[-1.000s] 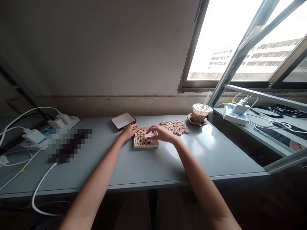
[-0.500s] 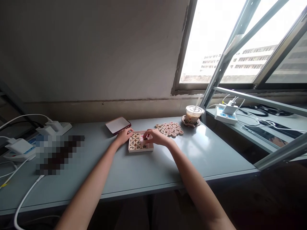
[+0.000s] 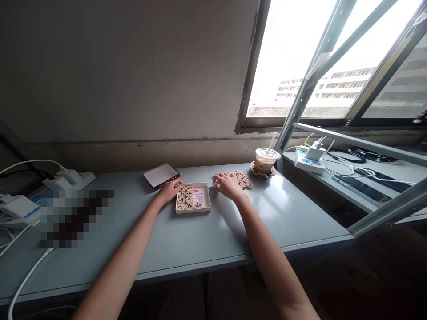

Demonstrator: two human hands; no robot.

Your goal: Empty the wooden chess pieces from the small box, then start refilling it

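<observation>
My right hand [image 3: 227, 185] hid some loose xiangqi pieces [image 3: 242, 178], its grip unclear; my left hand [image 3: 169, 191] rested loose against the half-filled box [image 3: 193, 198].

My right hand [image 3: 227, 185] has left the shallow cream cardboard box [image 3: 193, 209] of round wooden game discs, where it hovered a second ago, and now rests on the loose cluster of round wooden discs [image 3: 243, 178] beside it on the grey table. The box's right half now shows bare. My fingertips seem to touch a disc, though I cannot be sure.
</observation>
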